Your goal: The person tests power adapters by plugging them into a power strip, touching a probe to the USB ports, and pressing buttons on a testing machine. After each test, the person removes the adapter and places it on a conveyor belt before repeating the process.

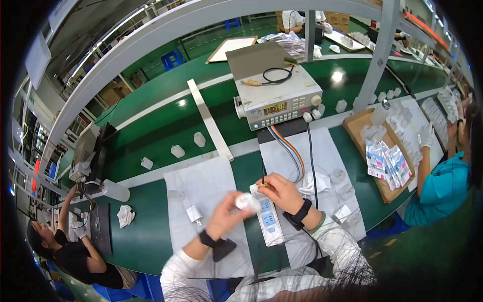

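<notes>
My left hand (224, 217) grips a small white charger (248, 202), smeared by motion, just left of the power strip. Between the fingertips of my right hand (287, 195) is a cable's small brass-coloured end (262, 185), above the strip's far end. The white power strip (272, 234) with blue socket faces lies between two white mats. On the left mat (181, 246) rests another white charger (194, 215) with its prongs showing, near a clear plastic piece (175, 195).
A grey bench meter (282, 108) stands beyond the strip, with a rainbow ribbon cable (294, 151) and a black cable (313, 171) running from it. White chargers (177, 151) sit on the green belt. Co-workers sit at left and right; a cardboard tray (387, 194) holds packets.
</notes>
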`<control>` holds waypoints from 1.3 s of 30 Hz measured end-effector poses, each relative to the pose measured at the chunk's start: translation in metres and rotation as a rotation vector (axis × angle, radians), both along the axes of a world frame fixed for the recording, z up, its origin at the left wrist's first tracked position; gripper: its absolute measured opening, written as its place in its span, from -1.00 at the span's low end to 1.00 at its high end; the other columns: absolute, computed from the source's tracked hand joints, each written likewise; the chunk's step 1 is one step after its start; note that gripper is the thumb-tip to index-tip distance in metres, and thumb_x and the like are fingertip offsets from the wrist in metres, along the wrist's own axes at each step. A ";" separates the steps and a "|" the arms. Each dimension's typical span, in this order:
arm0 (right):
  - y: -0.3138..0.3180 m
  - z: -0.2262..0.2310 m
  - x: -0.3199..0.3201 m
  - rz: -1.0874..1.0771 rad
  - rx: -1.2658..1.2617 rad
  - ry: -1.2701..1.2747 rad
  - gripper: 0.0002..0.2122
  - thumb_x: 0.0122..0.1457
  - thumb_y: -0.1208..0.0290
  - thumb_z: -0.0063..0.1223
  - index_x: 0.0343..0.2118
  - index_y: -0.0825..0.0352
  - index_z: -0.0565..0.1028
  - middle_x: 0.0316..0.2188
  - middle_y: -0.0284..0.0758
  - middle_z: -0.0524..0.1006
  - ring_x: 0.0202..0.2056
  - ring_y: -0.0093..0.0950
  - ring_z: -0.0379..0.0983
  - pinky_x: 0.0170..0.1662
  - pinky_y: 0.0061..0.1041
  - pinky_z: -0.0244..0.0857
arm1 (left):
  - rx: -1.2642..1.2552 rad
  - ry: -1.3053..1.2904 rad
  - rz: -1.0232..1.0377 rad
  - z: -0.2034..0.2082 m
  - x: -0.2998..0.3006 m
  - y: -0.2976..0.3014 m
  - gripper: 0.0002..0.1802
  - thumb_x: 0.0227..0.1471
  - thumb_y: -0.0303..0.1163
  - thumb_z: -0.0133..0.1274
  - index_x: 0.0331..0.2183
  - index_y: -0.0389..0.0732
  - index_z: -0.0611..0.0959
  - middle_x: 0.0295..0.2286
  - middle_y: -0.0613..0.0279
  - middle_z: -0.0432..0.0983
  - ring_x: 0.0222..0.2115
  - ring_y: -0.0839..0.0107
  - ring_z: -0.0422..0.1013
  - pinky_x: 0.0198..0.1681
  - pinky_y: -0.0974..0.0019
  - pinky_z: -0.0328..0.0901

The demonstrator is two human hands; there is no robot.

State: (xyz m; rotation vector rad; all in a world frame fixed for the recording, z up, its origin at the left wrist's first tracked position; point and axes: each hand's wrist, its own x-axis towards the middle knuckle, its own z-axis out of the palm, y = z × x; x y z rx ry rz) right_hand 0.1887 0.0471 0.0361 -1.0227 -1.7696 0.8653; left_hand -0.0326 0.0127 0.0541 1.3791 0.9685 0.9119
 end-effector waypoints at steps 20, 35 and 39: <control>-0.003 0.003 -0.001 -0.039 0.110 -0.008 -0.83 0.12 0.38 0.13 -0.26 0.31 0.50 -0.37 -0.34 0.51 -0.43 -0.42 0.49 -0.36 -0.51 0.36 | 0.320 0.367 0.051 -0.009 0.018 0.030 -0.48 -0.19 -0.33 0.32 -0.12 -0.18 0.57 -0.18 0.12 0.50 -0.11 0.25 0.40 -0.07 0.28 0.27; -0.038 0.067 0.018 -0.066 0.139 0.089 -0.91 0.08 0.57 0.06 -0.37 0.38 0.58 -0.54 -0.29 0.45 -0.49 -0.47 0.41 -0.43 -0.52 0.24 | 0.413 0.472 0.040 -0.044 0.026 0.038 -0.53 -0.12 -0.34 0.26 -0.10 -0.16 0.59 -0.19 0.14 0.50 -0.11 0.22 0.39 -0.02 0.27 0.28; -0.068 0.042 0.025 0.051 0.077 -0.059 -0.91 0.08 0.56 0.08 -0.36 0.37 0.58 -0.55 -0.30 0.43 -0.54 -0.48 0.38 -0.47 -0.54 0.21 | 0.399 0.430 0.038 -0.041 0.032 0.040 -0.55 -0.10 -0.34 0.24 -0.10 -0.16 0.59 -0.18 0.14 0.49 -0.10 0.22 0.37 -0.01 0.27 0.28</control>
